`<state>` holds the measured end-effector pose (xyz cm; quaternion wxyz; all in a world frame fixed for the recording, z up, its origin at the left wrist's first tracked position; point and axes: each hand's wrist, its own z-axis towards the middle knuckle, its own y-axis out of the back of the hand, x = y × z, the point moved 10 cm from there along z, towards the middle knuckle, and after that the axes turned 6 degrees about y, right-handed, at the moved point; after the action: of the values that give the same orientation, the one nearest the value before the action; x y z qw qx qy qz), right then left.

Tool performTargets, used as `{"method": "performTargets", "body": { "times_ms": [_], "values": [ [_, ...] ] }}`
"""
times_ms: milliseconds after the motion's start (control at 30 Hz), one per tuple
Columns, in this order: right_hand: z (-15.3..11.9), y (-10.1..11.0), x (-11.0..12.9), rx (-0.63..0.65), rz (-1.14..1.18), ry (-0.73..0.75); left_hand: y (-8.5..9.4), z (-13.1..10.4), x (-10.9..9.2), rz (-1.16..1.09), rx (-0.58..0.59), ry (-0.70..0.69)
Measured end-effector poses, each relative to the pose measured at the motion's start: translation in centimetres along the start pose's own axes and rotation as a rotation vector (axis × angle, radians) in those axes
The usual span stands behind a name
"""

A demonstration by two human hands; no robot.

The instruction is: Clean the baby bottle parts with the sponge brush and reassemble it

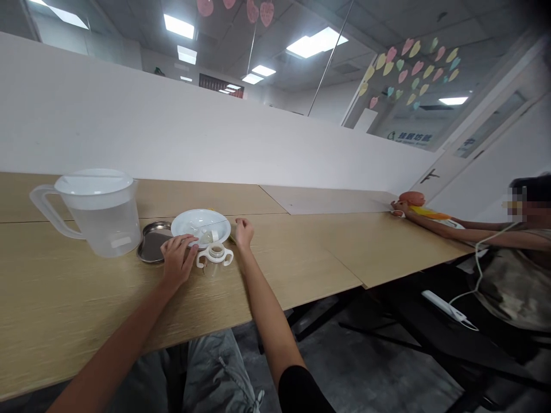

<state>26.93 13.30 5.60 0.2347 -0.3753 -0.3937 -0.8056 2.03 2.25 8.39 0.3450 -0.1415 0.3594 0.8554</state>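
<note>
A white bowl (178, 225) sits in front of me with clear and white small parts (209, 237) inside, too small to name surely. My left hand (177, 256) is at its near left rim, thumb and fingers about the edge. Beyond the bowl's right side, my right hand (244, 233) has its fingers curled together around one end of a thin rod (217, 222) that reaches over the bowl; its kind is unclear. Just in front of the bowl stands a clear baby bottle (214, 267) without a lid, wearing a white two-handled ring (227, 258).
A kidney-shaped metal tray (154, 244) lies left of the bowl. Farther left is a large lidded plastic pitcher (109, 223) with some water. At the far right, another person (503, 269) reaches over the table (297, 252) toward a baby doll (412, 199). A white wall (206, 149) runs behind.
</note>
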Motion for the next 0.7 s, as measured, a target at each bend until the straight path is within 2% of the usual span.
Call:
{"method": "performTargets", "body": {
  "times_ms": [133, 233, 533, 700],
  "values": [
    [0.1, -0.7, -2.1, 0.059, -0.096, -0.082, -0.3, 0.0, -0.3, 0.007, 0.057, -0.010],
    [-0.1, -1.8, -2.7, 0.150, -0.162, -0.082, -0.4, 0.1, -0.4, 0.006, 0.070, -0.012],
    [-0.8, -3.3, -2.1, 0.338, -0.306, 0.024, -0.5, 0.1, -0.5, 0.012, 0.079, -0.020],
    [-1.2, -3.9, -1.3, 0.375, -0.350, 0.106, -0.4, 0.2, -0.2, 0.009, 0.062, -0.015]
  ]
}}
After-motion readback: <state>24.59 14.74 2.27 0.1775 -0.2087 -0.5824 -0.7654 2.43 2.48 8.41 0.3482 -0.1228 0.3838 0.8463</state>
